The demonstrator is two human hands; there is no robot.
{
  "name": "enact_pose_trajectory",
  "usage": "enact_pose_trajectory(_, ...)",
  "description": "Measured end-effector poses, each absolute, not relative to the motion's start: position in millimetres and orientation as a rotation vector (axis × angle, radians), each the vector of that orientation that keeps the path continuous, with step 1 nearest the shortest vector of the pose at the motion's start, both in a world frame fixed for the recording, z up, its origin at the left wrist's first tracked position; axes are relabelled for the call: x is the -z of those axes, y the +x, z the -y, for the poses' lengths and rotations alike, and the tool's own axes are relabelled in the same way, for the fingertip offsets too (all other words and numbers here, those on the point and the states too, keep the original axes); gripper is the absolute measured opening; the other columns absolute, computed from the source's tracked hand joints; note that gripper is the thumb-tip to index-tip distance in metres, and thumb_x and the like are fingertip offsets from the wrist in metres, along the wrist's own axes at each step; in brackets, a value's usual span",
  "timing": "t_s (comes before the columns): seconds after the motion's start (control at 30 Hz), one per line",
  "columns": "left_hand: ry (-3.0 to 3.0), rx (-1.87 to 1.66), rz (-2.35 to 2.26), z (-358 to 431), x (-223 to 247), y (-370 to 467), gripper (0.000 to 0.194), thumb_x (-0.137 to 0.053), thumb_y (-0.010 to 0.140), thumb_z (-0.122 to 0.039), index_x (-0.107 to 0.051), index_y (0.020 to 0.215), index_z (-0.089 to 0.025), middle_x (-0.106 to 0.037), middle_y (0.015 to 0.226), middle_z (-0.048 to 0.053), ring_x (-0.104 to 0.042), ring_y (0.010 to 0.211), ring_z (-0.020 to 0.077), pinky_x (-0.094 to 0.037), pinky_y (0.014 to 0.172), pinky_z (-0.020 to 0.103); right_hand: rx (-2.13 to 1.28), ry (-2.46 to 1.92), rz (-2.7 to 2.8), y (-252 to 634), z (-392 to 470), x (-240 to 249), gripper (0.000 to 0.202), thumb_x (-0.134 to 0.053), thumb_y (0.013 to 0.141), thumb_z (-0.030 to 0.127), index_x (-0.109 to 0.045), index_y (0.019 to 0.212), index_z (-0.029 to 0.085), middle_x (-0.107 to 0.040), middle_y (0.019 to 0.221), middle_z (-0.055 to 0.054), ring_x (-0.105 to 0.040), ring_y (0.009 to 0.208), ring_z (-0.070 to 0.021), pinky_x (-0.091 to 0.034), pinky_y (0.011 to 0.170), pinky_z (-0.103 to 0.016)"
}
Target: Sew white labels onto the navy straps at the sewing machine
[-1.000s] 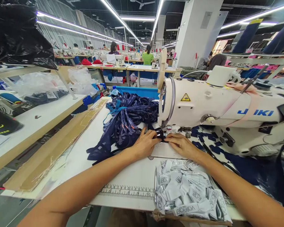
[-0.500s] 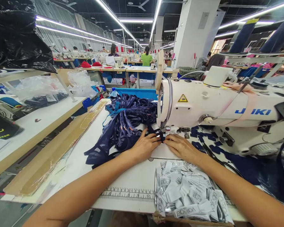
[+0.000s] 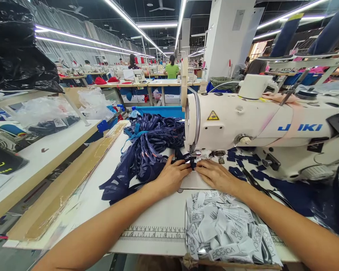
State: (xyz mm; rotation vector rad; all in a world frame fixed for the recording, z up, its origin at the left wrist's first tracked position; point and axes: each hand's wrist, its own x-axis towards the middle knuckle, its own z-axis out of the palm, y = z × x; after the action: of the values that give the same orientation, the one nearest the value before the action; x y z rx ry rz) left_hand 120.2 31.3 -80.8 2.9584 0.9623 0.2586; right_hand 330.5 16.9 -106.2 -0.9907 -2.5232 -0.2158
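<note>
Under the presser foot of a white sewing machine (image 3: 223, 116), a dark navy piece of fabric (image 3: 193, 164) lies on the needle plate. My left hand (image 3: 171, 175) rests on it from the left, fingertips pressed to the cloth, thumb pointing up. From the right, my right hand (image 3: 214, 174) presses it with fingers close together. The fingertips nearly meet in front of the needle, which is hard to make out. Navy mesh garments and straps (image 3: 155, 137) are heaped just behind and left of my left hand.
A box of white printed labels (image 3: 220, 227) stands at the front edge between my forearms. Black scissors (image 3: 254, 181) and small navy fabric pieces (image 3: 244, 158) lie right of my right hand. A printed ruler (image 3: 152, 234) runs along the front. Cardboard (image 3: 73, 184) borders the left.
The camera view has shifted slightly, so the machine sits a little further left in the picture. Both hands keep almost the same place on the fabric.
</note>
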Motion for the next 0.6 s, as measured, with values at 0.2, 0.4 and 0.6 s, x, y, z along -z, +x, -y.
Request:
enact_pose_trajectory(0.2,2.914,-0.245,-0.945,-37,77,120,0.042,-0.04,0.078,-0.003,-0.054,0.115,-0.02,-0.052,0.126,0.006,-0.042,0.119,0.0239,-0.015,0.101,0.057,0.26,-1.07,2.507,326,-14,104,0.03,-0.035,0.087,0.02,-0.061,0.101,0.015,-0.06,0.101,-0.012,-0.058,0.085,-0.0203,-0.052,0.074,-0.037)
enact_pose_trajectory(0.4,2.886,-0.259,-0.899,-51,77,119,0.045,-0.037,0.076,-0.002,-0.056,0.113,-0.02,-0.054,0.124,0.006,-0.042,0.12,0.0231,-0.012,0.102,0.057,0.047,-1.152,2.462,331,-18,98,0.029,-0.041,0.082,0.021,-0.062,0.102,0.017,-0.062,0.107,-0.01,-0.059,0.095,-0.0214,-0.051,0.078,-0.036)
enact_pose_trajectory(0.6,2.9,-0.288,-0.87,-66,76,120,0.048,-0.038,0.071,-0.001,-0.059,0.108,-0.021,-0.056,0.122,0.003,-0.043,0.119,0.0218,-0.013,0.103,0.056,-0.606,-1.398,2.055,335,-47,96,0.022,-0.047,0.079,0.028,-0.066,0.082,0.02,-0.07,0.083,-0.004,-0.064,0.078,-0.0198,-0.051,0.076,-0.035)
